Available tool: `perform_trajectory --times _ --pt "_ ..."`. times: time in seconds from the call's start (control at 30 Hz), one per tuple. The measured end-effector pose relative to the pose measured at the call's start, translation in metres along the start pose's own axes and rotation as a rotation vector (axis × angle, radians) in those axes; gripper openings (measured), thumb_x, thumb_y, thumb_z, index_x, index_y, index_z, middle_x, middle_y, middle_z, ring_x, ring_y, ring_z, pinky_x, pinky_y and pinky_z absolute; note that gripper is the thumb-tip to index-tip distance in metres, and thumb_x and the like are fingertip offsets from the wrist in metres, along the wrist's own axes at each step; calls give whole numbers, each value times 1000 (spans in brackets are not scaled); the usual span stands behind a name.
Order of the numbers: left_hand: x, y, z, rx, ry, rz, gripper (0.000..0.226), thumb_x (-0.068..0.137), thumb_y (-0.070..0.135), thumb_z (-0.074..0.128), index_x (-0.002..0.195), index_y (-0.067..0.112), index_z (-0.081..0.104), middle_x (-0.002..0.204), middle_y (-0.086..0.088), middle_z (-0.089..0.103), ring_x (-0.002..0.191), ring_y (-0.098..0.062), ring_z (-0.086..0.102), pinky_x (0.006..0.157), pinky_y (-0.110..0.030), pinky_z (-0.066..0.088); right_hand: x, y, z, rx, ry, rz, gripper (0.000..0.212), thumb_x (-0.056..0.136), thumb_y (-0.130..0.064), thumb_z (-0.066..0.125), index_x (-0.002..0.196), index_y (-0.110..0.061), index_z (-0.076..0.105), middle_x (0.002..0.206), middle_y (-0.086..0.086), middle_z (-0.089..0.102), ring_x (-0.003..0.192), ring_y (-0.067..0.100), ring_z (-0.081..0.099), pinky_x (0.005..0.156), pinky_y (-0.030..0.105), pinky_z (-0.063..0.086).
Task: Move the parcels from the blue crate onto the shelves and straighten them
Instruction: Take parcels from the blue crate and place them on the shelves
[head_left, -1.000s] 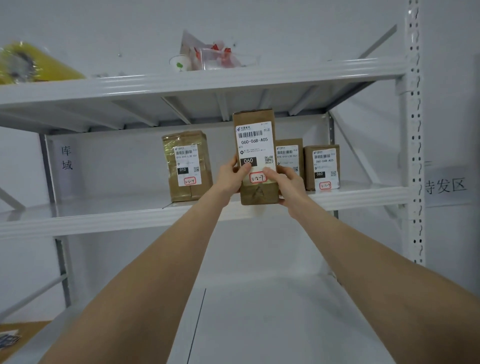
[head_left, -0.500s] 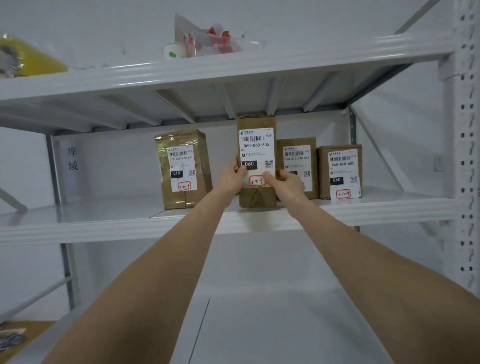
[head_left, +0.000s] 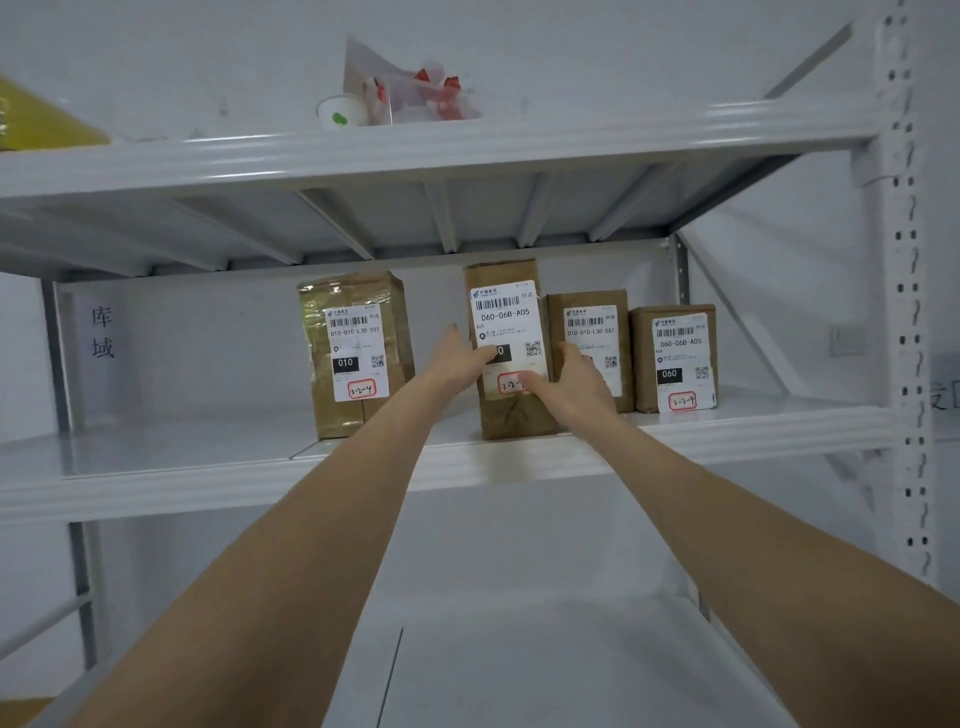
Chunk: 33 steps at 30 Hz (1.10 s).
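Nearest, the white lower shelf (head_left: 519, 665) is crossed by two forearms raised to the middle shelf (head_left: 182, 452). Near its front edge the tall parcel (head_left: 506, 317) is stood upright and gripped from both sides. The left hand (head_left: 457, 358) is wrapped round its left edge with the thumb laid over the label, and the right hand (head_left: 571, 384) is curled round its lower right side. Behind that hand, the second parcel (head_left: 592, 332) is partly hidden; a third parcel (head_left: 675, 358) is set just beside it. A taped parcel (head_left: 356, 353) is stood apart on the left. Above, a paper cup (head_left: 340, 111), a clear bag (head_left: 415, 93) and a yellow packet (head_left: 36, 119) are seen on the top shelf (head_left: 571, 145).
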<state>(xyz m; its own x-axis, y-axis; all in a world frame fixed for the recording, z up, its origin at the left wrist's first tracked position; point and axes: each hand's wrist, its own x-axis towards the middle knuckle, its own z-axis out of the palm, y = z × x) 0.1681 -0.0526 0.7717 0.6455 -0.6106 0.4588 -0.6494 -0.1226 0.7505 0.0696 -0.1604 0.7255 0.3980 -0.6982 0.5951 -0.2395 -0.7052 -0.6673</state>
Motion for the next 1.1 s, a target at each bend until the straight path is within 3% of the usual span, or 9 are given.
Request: perform_trajectory --times 0.07,0.17,0.27,0.37,0.43,0.5,0.7,1.1 --pt "4 11 -9 154 158 152 76 94 19 56 151 11 7 152 -15 26 130 -30 42 102 -39 39 -1 -9 -8 -138 88 -58 84 84 -48 66 150 -19 22 152 7 29 136 29 35 103 44 38" --pt "14 29 -23 434 352 414 77 89 11 59 151 13 13 149 -14 29 131 -30 39 103 -40 39 -2 -20 -17 -355 203 -261 84 87 -41 65 152 -21 15 159 8 12 144 29 19 109 45 33" --pt "23 40 -25 666 362 529 78 87 7 59 151 16 15 152 -9 26 138 -27 29 109 -39 34 -4 -24 -14 -549 175 -432 79 92 -34 58 153 -25 9 161 8 0 147 31 9 114 46 29" --pt "28 41 -18 727 252 478 77 88 7 57 150 17 14 155 -6 19 140 -27 26 107 -42 36 -6 -22 -5 -617 71 -431 74 94 -31 56 152 -29 11 161 5 -5 141 33 24 99 45 44" --pt "32 38 -13 683 217 428 72 87 5 56 148 16 20 151 -5 22 132 -30 38 100 -44 44 -5 -20 0 -644 36 -419 68 95 -31 54 150 -28 14 161 5 -5 123 32 47 81 41 49" --pt "35 36 -10 655 230 420 66 87 3 56 145 14 27 147 -5 27 125 -32 45 97 -44 47 -3 -17 4 -662 28 -407 67 96 -30 53 150 -28 14 160 6 -5 106 30 57 71 37 47" --pt "49 40 -5 635 212 423 58 86 1 57 139 8 37 145 -8 32 124 -31 46 101 -40 44 3 -14 14 -642 47 -383 68 93 -28 59 148 -25 20 158 9 1 104 30 56 76 39 50" --pt "78 24 2 610 182 432 66 86 2 58 145 10 29 146 -9 30 127 -29 43 98 -34 43 30 -5 34 -654 76 -398 71 88 -21 67 145 -23 25 153 10 8 105 29 57 82 37 52"
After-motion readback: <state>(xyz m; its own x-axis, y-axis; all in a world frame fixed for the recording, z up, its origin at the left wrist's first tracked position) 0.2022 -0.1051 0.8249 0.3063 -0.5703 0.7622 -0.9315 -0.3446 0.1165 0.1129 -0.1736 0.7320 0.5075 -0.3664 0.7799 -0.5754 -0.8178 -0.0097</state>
